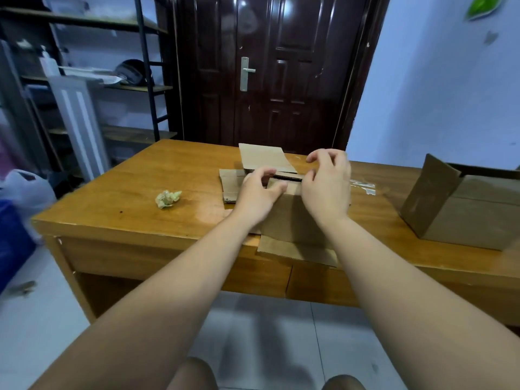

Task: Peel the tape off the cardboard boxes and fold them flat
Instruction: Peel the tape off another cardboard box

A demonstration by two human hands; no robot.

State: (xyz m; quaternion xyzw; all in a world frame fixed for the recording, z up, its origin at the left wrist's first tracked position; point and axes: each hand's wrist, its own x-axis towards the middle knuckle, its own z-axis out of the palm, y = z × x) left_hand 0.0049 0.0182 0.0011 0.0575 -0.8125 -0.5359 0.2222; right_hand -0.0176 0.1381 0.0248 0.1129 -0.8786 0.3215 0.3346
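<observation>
The flattened box (284, 220) lay mid-desk (140, 198), its near flap overhanging the front edge. The left hand (257, 195) gripped its far edge, fingers curled over it. The right hand (327, 187) hovered beside it, fingers curled — whether pinching anything, I could not tell. A 2nd box (464, 212) stood at the right; a tape wad (168, 199) lay left.

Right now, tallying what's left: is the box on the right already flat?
No, that box stands full-height on the table, a flap raised.

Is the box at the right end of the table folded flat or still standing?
Still standing: the box has upright walls and one raised flap, not flattened.
</observation>
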